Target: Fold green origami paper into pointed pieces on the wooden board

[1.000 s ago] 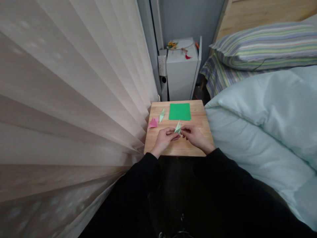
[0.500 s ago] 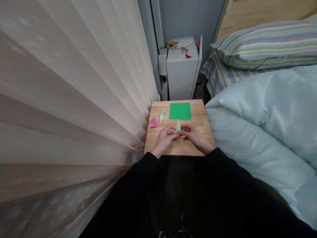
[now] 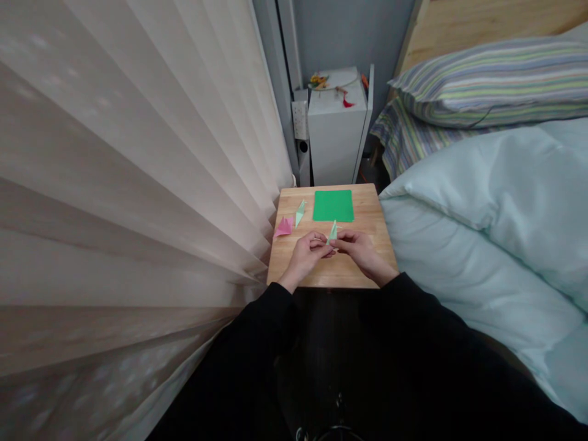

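Observation:
Between my hands, a pale green folded paper (image 3: 332, 231) points up and away from me above the small wooden table (image 3: 340, 278). My left hand (image 3: 307, 256) pinches its lower left side, fingers curled. On the other side, my right hand (image 3: 362, 250) grips the same paper between thumb and fingers; its lower part is hidden by my fingertips. A second pale green folded paper (image 3: 300, 214) lies at the table's left, close to a pink folded paper (image 3: 283, 226). Beyond my hands lies a stack of bright green square paper (image 3: 333, 205).
A pleated curtain (image 3: 193, 184) hangs close along the left of the table. To the right, a bed with a pale blue quilt (image 3: 482, 245) and a striped pillow (image 3: 496, 82) borders it. Behind stands a white cabinet (image 3: 335, 141) with small ornaments on top.
The pale green folded paper between my fingers has tilted slightly to the right. Both hands stay in nearly the same place, and the view has shifted a little.

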The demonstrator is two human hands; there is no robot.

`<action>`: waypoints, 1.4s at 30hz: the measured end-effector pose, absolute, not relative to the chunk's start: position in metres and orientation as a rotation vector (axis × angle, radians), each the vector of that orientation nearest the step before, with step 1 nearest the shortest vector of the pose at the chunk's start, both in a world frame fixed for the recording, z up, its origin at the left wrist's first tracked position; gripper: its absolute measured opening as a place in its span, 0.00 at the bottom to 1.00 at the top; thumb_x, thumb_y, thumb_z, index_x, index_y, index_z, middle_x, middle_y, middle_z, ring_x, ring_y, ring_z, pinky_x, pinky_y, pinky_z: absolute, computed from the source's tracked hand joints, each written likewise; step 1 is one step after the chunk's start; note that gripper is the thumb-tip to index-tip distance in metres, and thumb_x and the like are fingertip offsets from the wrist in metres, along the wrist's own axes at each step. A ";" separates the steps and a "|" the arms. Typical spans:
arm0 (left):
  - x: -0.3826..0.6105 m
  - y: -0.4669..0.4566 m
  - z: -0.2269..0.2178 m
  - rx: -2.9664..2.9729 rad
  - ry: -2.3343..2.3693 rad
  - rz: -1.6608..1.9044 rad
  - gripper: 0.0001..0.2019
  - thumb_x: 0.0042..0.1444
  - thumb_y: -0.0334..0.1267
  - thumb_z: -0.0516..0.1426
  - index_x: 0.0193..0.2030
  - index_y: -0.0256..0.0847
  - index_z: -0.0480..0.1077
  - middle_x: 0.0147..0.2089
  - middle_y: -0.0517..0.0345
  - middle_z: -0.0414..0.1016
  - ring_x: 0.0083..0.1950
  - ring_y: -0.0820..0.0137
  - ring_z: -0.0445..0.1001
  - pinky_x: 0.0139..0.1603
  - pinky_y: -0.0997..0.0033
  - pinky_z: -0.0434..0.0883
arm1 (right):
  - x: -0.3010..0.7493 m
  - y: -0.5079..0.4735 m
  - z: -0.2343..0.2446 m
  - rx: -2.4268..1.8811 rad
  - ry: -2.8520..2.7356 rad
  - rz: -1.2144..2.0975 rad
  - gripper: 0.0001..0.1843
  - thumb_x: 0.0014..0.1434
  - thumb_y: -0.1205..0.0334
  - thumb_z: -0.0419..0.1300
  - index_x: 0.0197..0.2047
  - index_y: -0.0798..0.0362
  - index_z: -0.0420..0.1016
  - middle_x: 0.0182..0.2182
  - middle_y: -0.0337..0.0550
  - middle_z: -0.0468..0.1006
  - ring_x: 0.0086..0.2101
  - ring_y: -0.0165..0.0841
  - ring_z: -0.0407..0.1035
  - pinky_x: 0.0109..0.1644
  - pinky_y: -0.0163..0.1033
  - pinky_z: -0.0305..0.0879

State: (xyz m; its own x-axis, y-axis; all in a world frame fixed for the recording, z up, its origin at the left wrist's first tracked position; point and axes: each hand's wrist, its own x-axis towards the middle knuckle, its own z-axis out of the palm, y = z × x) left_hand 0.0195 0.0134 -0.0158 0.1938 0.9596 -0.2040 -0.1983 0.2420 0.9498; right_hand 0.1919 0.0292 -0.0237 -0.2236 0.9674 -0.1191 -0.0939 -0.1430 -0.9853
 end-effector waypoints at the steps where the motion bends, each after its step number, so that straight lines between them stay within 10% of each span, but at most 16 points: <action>1: 0.020 0.013 -0.015 0.942 1.016 1.012 0.16 0.51 0.37 0.72 0.39 0.38 0.70 0.33 0.56 0.82 0.35 0.70 0.84 0.44 0.70 0.78 | 0.193 0.031 -0.024 -1.125 -1.247 1.463 0.15 0.47 0.49 0.73 0.27 0.50 0.78 0.28 0.38 0.79 0.32 0.33 0.71 0.43 0.43 0.68; 17: 0.017 0.014 -0.015 0.528 0.950 1.024 0.03 0.62 0.30 0.64 0.40 0.34 0.81 0.43 0.48 0.85 0.42 0.70 0.83 0.57 0.68 0.77 | 0.198 0.026 -0.013 -1.063 -1.747 1.108 0.17 0.67 0.47 0.59 0.34 0.49 0.80 0.35 0.46 0.81 0.39 0.40 0.74 0.42 0.44 0.69; 22: 0.017 0.018 -0.021 0.453 0.923 1.030 0.05 0.63 0.28 0.61 0.41 0.34 0.81 0.43 0.49 0.85 0.43 0.71 0.83 0.55 0.72 0.78 | 0.191 0.023 -0.016 -1.114 -1.574 1.154 0.19 0.64 0.51 0.62 0.55 0.49 0.73 0.44 0.49 0.82 0.40 0.40 0.77 0.43 0.45 0.74; 42: 0.002 0.030 -0.008 0.554 1.320 1.129 0.05 0.65 0.30 0.59 0.38 0.37 0.76 0.40 0.52 0.81 0.32 0.73 0.80 0.33 0.75 0.74 | 0.138 0.140 -0.085 -1.639 -1.785 0.658 0.07 0.61 0.61 0.65 0.35 0.54 0.83 0.37 0.50 0.83 0.40 0.41 0.73 0.48 0.43 0.62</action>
